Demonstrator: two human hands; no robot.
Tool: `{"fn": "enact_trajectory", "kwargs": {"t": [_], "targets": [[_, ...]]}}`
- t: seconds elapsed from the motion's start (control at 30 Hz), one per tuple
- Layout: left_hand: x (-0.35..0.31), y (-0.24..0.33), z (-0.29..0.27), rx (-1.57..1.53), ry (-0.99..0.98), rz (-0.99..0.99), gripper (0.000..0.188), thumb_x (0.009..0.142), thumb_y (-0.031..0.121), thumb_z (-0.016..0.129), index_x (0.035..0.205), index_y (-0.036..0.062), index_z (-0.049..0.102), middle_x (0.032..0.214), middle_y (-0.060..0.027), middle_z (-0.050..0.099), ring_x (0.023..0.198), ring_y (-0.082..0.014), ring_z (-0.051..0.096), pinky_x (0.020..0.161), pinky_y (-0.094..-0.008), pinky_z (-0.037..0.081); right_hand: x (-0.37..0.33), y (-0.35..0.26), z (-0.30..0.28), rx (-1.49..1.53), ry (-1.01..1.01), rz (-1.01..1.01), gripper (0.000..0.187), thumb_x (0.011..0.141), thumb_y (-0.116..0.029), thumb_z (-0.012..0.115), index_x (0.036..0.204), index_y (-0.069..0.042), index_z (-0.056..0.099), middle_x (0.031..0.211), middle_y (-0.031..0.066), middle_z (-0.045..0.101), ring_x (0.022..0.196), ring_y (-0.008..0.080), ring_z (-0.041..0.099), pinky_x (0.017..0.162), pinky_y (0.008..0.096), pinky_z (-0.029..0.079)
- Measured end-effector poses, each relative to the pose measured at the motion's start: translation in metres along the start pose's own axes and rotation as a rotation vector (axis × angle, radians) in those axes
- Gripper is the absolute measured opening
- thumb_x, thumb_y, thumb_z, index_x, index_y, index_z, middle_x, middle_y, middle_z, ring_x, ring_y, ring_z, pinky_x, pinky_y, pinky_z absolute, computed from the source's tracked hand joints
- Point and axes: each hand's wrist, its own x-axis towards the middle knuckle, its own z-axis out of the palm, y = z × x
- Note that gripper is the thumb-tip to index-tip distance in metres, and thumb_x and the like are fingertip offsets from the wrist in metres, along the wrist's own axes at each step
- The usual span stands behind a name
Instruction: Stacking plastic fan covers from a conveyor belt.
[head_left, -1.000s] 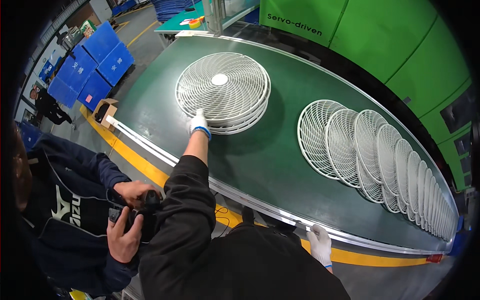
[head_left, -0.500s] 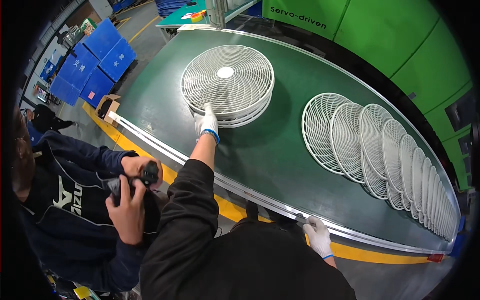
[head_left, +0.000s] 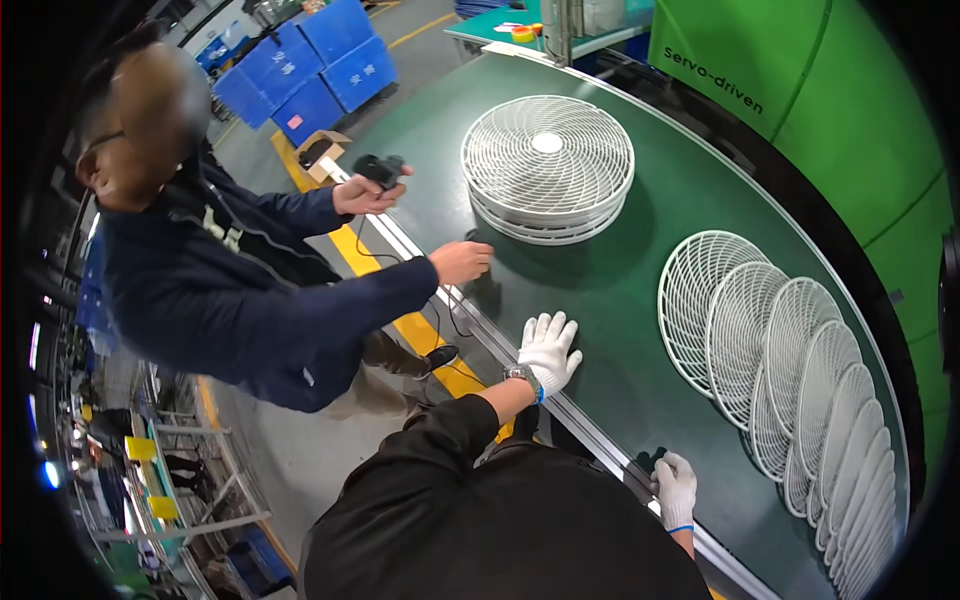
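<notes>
My left hand (head_left: 548,353), in a white knit glove with a watch at the wrist, is over the near edge of the green tabletop (head_left: 610,300), fingers spread and holding nothing. My right hand (head_left: 675,488), gloved too, is at the table edge farther right. Its fingers are curled; a small dark patch shows beside them, and I cannot make out what they hold, if anything. Beyond my left hand is a stack of round white fan grilles (head_left: 548,170). To the right, a row of overlapping white fan grilles (head_left: 705,305) leans along the table.
A co-worker stands at left, one hand (head_left: 375,190) holding a black device with a cable, the other hand (head_left: 462,262) reaching over the table edge. Blue bins (head_left: 310,70) and an open cardboard box (head_left: 322,150) stand beyond. A green machine (head_left: 800,90) borders the far side.
My left hand has left the grille stack and come back toward me, its fingers now spread. The co-worker has moved closer to the table, arms extended. The view has shifted.
</notes>
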Motion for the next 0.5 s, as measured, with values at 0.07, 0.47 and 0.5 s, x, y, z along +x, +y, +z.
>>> {"fn": "enact_trajectory", "kwargs": {"t": [0.07,0.47,0.5], "targets": [[-0.004,0.005,0.005,-0.002,-0.021,-0.043,0.064,0.096,0.037,0.069,0.150,0.0069,0.054,0.160,-0.0217,0.047,0.148,-0.0424,0.041,0.127,-0.0570,0.026,0.014,-0.009,-0.006,0.196,-0.049,0.171,0.035,0.100,-0.018,0.066,0.125,0.005,0.067,0.093,0.0111,0.070,0.069,0.0169,0.068,0.058,0.0340,0.056],[-0.050,0.032,-0.013,-0.020,-0.158,-0.120,0.069,0.095,0.037,0.070,0.154,0.0062,0.052,0.165,-0.0214,0.044,0.155,-0.0429,0.036,0.130,-0.0535,0.025,0.087,-0.008,-0.045,0.571,-0.264,0.486,0.027,0.108,-0.036,0.062,0.098,-0.011,0.067,0.077,0.0029,0.068,0.057,0.0153,0.060,0.047,0.0305,0.047],[-0.053,0.031,-0.013,-0.020,-0.149,-0.137,0.069,0.095,0.037,0.070,0.154,0.0062,0.052,0.165,-0.0214,0.044,0.155,-0.0429,0.036,0.130,-0.0535,0.025,0.089,-0.008,-0.045,0.558,-0.278,0.481,0.027,0.108,-0.036,0.062,0.098,-0.011,0.067,0.077,0.0029,0.068,0.057,0.0153,0.060,0.047,0.0305,0.047]]}}
